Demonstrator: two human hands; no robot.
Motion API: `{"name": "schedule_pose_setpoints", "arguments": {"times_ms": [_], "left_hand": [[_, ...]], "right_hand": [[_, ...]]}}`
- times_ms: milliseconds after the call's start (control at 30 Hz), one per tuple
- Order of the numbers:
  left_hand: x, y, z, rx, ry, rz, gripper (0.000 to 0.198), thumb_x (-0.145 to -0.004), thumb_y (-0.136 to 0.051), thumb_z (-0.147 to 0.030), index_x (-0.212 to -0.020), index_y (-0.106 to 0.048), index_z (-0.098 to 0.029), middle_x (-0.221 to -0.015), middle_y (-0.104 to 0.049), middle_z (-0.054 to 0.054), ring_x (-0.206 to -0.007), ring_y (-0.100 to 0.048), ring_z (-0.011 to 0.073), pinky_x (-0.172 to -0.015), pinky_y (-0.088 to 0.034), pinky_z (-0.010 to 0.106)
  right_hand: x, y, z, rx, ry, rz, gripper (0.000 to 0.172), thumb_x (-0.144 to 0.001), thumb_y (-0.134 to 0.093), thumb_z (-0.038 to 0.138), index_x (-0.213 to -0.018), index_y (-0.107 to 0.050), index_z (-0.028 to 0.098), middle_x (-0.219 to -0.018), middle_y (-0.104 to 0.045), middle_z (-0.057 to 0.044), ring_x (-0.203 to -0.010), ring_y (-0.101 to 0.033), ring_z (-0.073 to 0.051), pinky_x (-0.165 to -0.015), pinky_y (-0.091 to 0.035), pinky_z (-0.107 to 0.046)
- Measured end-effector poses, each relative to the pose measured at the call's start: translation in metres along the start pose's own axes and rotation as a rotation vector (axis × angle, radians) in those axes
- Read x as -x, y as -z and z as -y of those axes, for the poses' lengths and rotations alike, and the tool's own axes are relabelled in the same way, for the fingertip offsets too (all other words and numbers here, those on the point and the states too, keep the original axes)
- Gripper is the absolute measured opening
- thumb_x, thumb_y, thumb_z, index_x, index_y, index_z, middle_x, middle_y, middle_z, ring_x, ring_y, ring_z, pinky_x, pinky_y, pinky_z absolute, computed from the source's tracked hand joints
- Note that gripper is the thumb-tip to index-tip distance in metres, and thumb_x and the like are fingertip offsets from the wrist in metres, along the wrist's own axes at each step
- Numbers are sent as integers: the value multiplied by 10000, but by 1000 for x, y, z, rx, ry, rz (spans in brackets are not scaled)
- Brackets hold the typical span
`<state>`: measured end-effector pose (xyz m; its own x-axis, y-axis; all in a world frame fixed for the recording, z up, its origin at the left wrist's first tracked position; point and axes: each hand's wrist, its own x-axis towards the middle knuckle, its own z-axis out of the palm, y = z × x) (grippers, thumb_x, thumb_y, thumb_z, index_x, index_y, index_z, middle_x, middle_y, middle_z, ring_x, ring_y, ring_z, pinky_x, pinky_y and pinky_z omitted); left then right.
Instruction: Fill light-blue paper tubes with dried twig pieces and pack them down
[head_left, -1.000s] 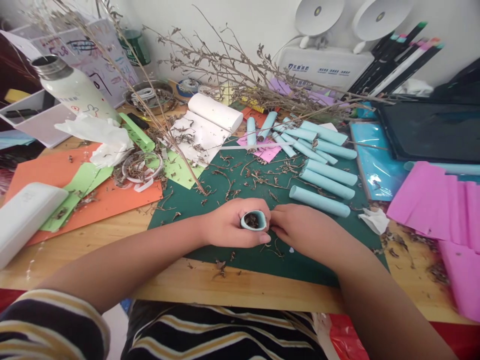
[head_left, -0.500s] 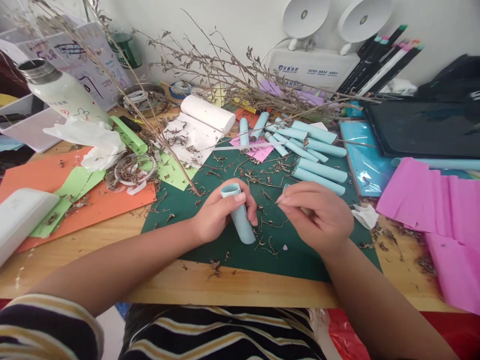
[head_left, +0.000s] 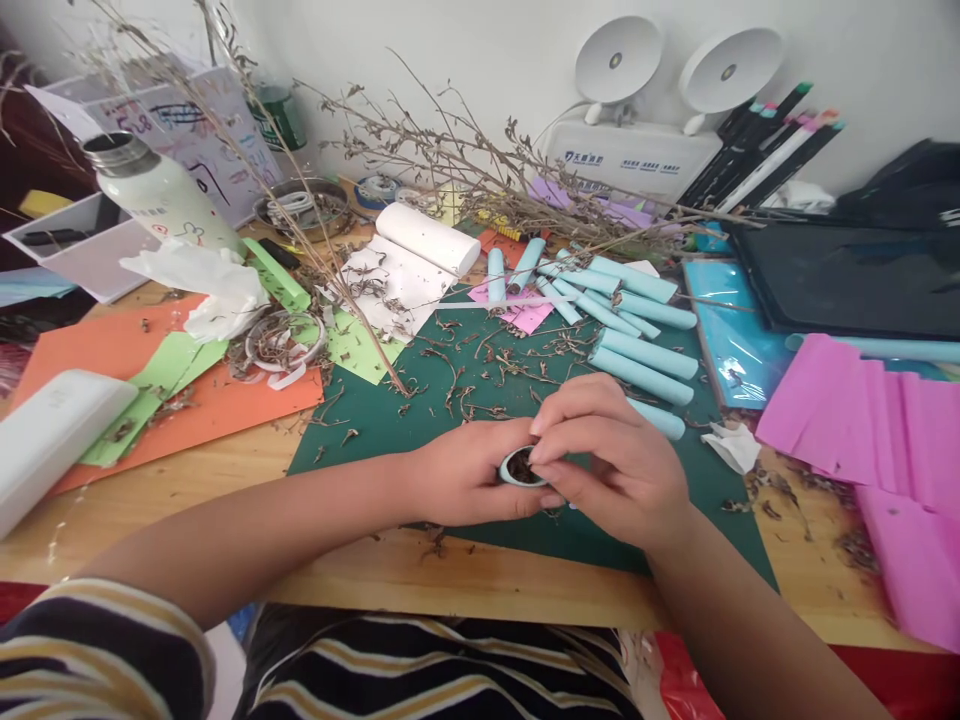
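Pale-blue paper tube [head_left: 517, 468], short and packed with brown dried bits, sat wrapped in the curled fingers of the left hand [head_left: 461, 485], its long axis tilted up toward the camera with the open mouth uppermost. The right hand [head_left: 615, 470] pinched its fingertips on the tube's rim. Beyond the fingers, rolled blue tubes [head_left: 645, 370] and twig litter [head_left: 480, 375] crowded the green mat [head_left: 360, 430] on the surface [head_left: 225, 545].

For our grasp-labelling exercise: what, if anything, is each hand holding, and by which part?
The left hand wraps the light blue tube around its body. The right hand touches its rim; a hold cannot be told.
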<state>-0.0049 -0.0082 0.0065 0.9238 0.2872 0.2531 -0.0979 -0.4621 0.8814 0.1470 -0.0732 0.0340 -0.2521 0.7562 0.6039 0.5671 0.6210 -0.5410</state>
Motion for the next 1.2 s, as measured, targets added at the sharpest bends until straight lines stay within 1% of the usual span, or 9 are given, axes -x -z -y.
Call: {"name": "schedule_pose_setpoints", "arguments": {"times_ms": [167, 333, 467, 567, 667, 767, 833, 967, 1200], "left_hand": [[0, 2, -2, -43, 29, 52, 175, -751, -455, -333, -724, -409, -165, -651, -522, 23, -573, -490, 125, -523, -391, 224], [1, -3, 0, 22, -68, 21, 170, -727, -492, -238, -870, -488, -145, -805, -573, 75, -729, -539, 168, -628, -429, 260], [0, -8, -6, 304, 16, -304, 124, -713, -540, -248, -781, -481, -162, -652, -545, 15, -591, -529, 132, -551, -430, 246], [-7, -2, -14, 764, 151, -564, 176, -742, -513, -337, -715, -438, -181, -546, -492, -37, -501, -506, 109, -541, -460, 268], [-15, 10, -18, 1115, 333, -742, 244, -741, -503, -384, -660, -411, -174, -503, -437, -56, -441, -467, 87, -517, -474, 269], [-17, 18, -18, 1251, 401, -870, 265, -755, -475, -397, -641, -397, -170, -492, -414, -53, -424, -454, 81, -470, -449, 225], [-15, 19, -18, 1268, 387, -919, 273, -769, -449, -395, -627, -388, -169, -485, -406, -49, -416, -450, 78, -443, -425, 201], [-12, 15, -21, 1297, 405, -944, 286, -787, -415, -396, -618, -380, -167, -474, -399, -46, -400, -440, 75, -421, -404, 189], [-16, 18, -24, 1307, 453, -986, 318, -812, -355, -422, -617, -376, -171, -466, -371, -53, -380, -407, 71, -425, -412, 211]], "right_hand": [[0, 4, 5, 136, 58, 186, 295, -798, -394, 418, -739, -596, 212, -1199, -455, -75, -1073, -391, -262, -882, -303, -470], [3, -2, 11, 441, 195, 230, 448, -736, -371, 585, -564, -512, 195, -1248, -435, -12, -1158, -296, -320, -893, -264, -481], [6, -3, -1, 361, 198, 93, 393, -770, -349, 545, -897, -562, 240, -1286, -368, -28, -1151, -329, -286, -923, -288, -463], [7, -1, -16, 116, 76, -62, 479, -765, -440, 443, -1207, -351, 280, -1330, -279, -40, -1183, -316, -264, -939, -311, -467], [6, -3, -25, 18, -12, 48, 596, -719, -537, 393, -1247, -296, 262, -1313, -325, -80, -1196, -317, -259, -954, -309, -464], [7, -10, -25, 2, -17, 253, 553, -733, -552, 322, -1236, -335, 249, -1244, -443, -85, -1104, -445, -213, -907, -388, -373], [8, -15, -24, -56, -20, 277, 527, -755, -534, 274, -1240, -331, 266, -1199, -497, -57, -907, -569, -146, -792, -468, -276], [9, -19, -23, -76, 3, 213, 443, -763, -524, 190, -1184, -410, 265, -1157, -534, -44, -639, -587, -66, -637, -497, -191], [8, -26, -17, 4, 32, -11, 144, -735, -551, 164, -874, -548, 201, -954, -605, -70, -839, -580, -135, -714, -496, -267]]}}
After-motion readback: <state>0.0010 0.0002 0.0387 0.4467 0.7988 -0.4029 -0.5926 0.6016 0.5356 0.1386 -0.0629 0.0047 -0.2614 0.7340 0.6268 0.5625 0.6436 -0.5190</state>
